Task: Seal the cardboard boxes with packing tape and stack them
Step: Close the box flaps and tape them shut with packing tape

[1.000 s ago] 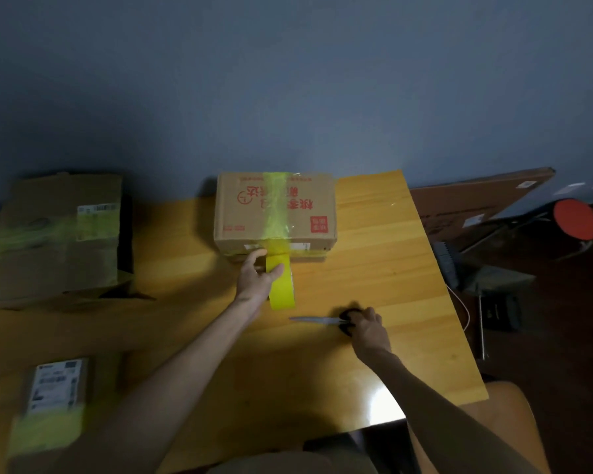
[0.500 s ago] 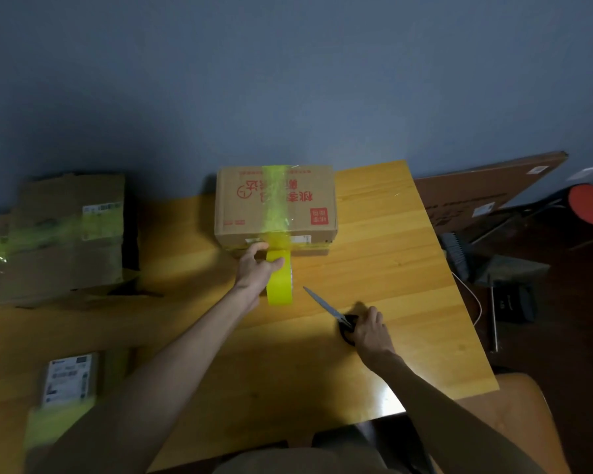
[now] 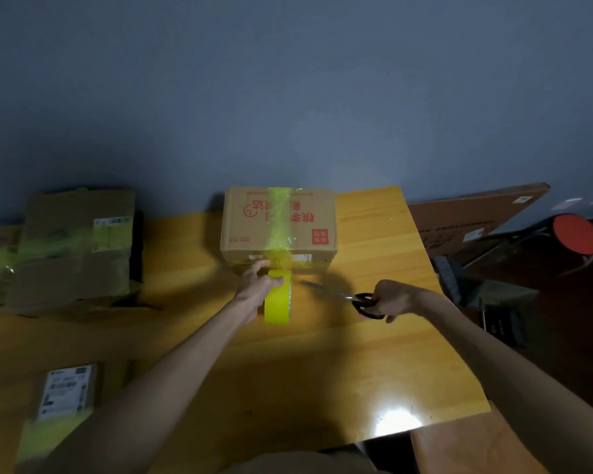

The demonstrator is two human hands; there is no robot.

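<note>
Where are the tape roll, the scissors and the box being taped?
tape roll [image 3: 276,307]: head view, yellow outer face.
scissors [image 3: 344,295]: head view, blades near the pivot.
box [image 3: 308,227]: head view, top face right of the tape.

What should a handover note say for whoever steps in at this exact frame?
Left hand: grips the yellow tape roll just in front of the red-printed box.
Right hand: holds the scissors by their black handles, with the blades pointing at the tape.
Things: the box sits at the far edge of the table. A taped box lies far left and a labelled parcel near left.
Done: a yellow strip runs over the box top and down its near face.
Left: the strip appears uncut from the roll, so cut it, press the end down, then stack the boxes.
</note>
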